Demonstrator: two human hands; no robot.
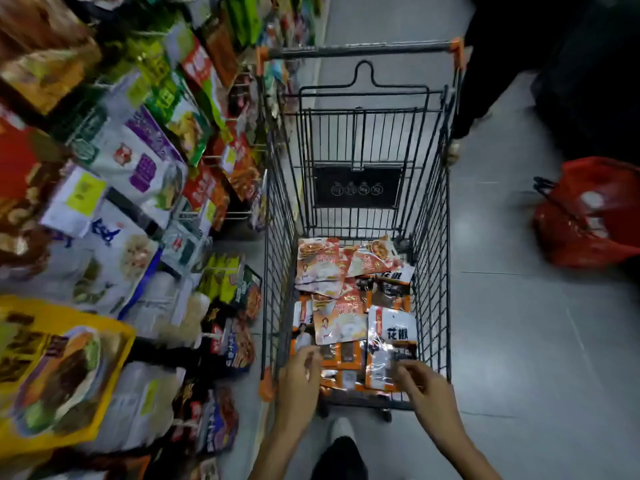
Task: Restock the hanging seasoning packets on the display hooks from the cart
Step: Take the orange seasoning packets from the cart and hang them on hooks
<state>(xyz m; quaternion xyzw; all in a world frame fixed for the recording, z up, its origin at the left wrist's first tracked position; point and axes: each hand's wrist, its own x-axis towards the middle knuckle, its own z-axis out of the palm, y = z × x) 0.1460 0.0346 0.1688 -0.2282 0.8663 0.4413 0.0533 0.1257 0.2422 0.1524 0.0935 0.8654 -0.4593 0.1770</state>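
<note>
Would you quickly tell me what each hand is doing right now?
Left hand: fingers curled over the packets in the cart; grip cannot be told.
Right hand: pinches a peppercorn packet.

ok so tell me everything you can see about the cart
The cart is a dark wire-mesh shopping trolley seen from above, standing on grey floor beside the hanging display. Its handle bar at the far end has orange end caps, and its seat flap carries a dark panel. Seasoning packets lie piled in the basket. The left hand and right hand reach over its near rim.
</note>
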